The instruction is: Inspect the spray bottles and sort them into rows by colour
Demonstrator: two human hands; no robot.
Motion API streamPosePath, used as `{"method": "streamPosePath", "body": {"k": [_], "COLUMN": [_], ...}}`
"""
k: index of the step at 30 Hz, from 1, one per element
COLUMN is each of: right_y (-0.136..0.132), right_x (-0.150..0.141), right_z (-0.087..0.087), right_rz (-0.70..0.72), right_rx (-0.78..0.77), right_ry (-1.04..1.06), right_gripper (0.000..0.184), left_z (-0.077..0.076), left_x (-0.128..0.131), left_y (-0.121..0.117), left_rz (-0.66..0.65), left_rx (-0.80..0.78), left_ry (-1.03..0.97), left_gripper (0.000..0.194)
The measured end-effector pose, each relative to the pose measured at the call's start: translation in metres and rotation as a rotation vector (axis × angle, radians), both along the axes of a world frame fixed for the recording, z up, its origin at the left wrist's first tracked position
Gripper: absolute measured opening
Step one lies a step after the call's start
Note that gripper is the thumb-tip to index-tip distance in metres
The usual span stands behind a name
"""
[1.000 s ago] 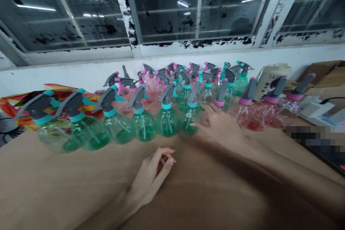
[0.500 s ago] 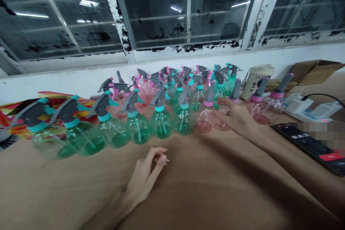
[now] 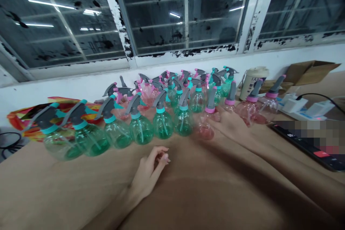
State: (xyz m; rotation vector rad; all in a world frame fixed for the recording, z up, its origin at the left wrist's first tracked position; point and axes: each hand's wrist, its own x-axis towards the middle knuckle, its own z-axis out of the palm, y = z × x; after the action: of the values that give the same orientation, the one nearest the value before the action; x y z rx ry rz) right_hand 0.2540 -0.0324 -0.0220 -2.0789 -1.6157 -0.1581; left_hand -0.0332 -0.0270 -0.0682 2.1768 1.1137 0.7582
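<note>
My left hand (image 3: 149,172) rests above the brown table, fingers loosely curled, with a small gap between thumb and fingertips and nothing in it. In front of it stands a row of round green spray bottles (image 3: 162,125) with turquoise collars and grey triggers. My right hand (image 3: 234,125), somewhat blurred, reaches in from the right and is closed at the side of a pink spray bottle (image 3: 205,131). That bottle leans slightly at the right end of the green row. Part of its right side is covered by my fingers. Another pink-collared spray bottle (image 3: 230,102) stands just behind this hand.
Two more pink bottles (image 3: 248,109) stand right of my hand. Behind the row crowd several pink and green spray bottles. A phone (image 3: 304,147), a power strip with chargers (image 3: 295,104), a cup (image 3: 253,82) and a cardboard box (image 3: 311,73) lie right; a colourful bag (image 3: 29,115) lies left.
My right hand has lowered and its fingers have closed in at the pink bottle, which has shifted slightly toward me and tilted. My left hand has hardly moved. The view has shifted a little.
</note>
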Motion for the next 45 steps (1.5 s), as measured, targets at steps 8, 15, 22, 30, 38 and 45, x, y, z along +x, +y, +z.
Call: {"method": "streamPosePath", "body": {"k": [8,15,22,30,38,45], "right_y": [-0.058,-0.082,-0.084,-0.072,-0.047,-0.031], "right_x": [-0.021,-0.055,-0.090,-0.101,-0.030,0.012], "right_z": [0.008,0.006,-0.014,-0.059,-0.073,-0.090], "right_rz": [0.119,0.287,0.440,0.594,0.905,0.776], "right_rx": [-0.020,-0.063,0.131,0.250,-0.066,-0.097], "right_ry": [-0.055,-0.040,0.071,0.143,-0.032,-0.033], "right_gripper": [0.054,0.059,0.058,0.075,0.082,0.053], "left_z": [0.004,0.032,0.072,0.070,0.075,0.077], "left_x": [0.008,0.029,0.054,0.062,0.058,0.064], "left_y": [0.001,-0.019,-0.040,-0.024,-0.019,-0.004], "left_rz": [-0.053,-0.240,-0.217,-0.228,-0.231,-0.244], "left_rx": [0.036,0.059,-0.122,0.057,0.022,0.044], "left_ry": [0.017,-0.059,-0.217,-0.260,-0.156,-0.232], "left_gripper": [0.016,0.050,0.059,0.032,0.039,0.032]}}
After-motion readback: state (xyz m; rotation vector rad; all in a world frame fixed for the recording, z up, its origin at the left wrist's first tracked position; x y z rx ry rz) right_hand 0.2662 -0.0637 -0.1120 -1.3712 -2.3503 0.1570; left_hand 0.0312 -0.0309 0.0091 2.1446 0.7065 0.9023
